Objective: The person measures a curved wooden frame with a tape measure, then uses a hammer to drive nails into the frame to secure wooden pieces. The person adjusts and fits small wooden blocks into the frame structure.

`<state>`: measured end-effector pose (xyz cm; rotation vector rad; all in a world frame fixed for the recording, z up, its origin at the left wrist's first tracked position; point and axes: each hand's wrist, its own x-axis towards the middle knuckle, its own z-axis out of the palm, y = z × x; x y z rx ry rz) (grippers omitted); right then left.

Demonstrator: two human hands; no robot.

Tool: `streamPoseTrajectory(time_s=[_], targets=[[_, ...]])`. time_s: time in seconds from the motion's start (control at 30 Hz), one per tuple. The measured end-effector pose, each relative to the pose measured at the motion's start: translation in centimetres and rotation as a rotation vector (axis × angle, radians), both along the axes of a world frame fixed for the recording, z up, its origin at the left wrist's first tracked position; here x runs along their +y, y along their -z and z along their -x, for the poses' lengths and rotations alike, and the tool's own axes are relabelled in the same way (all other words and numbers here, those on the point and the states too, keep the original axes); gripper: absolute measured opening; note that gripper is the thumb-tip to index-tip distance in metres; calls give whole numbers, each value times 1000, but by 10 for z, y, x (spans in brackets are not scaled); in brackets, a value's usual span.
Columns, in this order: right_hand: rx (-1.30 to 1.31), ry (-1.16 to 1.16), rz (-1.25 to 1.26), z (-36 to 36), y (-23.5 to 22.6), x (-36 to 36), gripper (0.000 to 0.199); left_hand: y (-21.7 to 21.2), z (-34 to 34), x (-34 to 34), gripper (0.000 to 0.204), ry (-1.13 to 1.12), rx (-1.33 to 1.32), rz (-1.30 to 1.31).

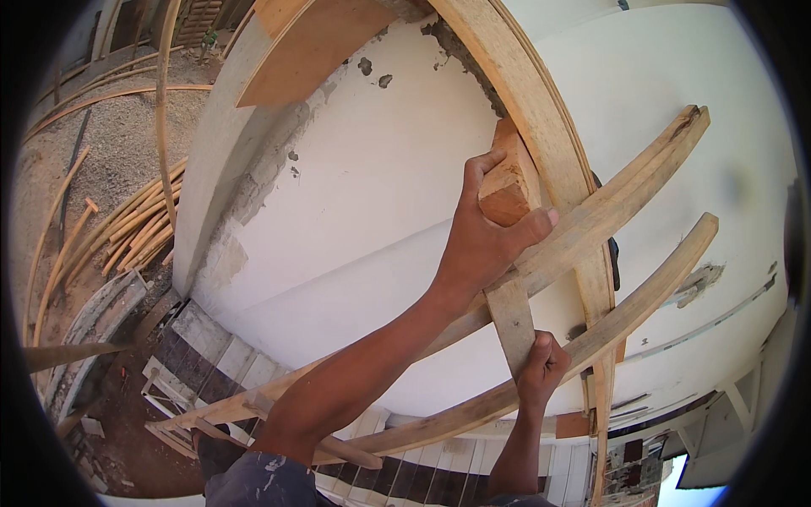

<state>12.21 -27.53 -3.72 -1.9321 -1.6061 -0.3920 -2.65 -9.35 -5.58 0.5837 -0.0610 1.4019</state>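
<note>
My left hand [486, 224] reaches up from the lower left and is closed round a reddish-brown block [511, 186] with a rough end. The block sits against the edge of a long upright plank [541, 118], beside the white wall [363, 177]. Lower down, my right hand [542, 370] grips the lower end of a short wooden board [510, 321]. This board's upper part passes by a slanting timber beam [608, 207]. A second slanting beam [659, 291] runs close to my right hand.
A wooden panel [312, 55] juts out at the top. Several bamboo poles [139, 224] lie on the ground at left, near a gravel heap [127, 118]. Below are planks and a tiled surface [203, 338]. A grey pillar edge [215, 160] stands left of the wall.
</note>
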Motion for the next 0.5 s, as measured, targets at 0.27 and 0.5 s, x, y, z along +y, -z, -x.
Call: streamPoseTrajectory(time_s=[0.27,0.5], targets=[[-82,83,-82,-1,7,-1,57,14,-5,10,113,-25,109,-122],[-107,408,-313,-11,14,-10,66,31,-18,12,124,-34,51,-257]])
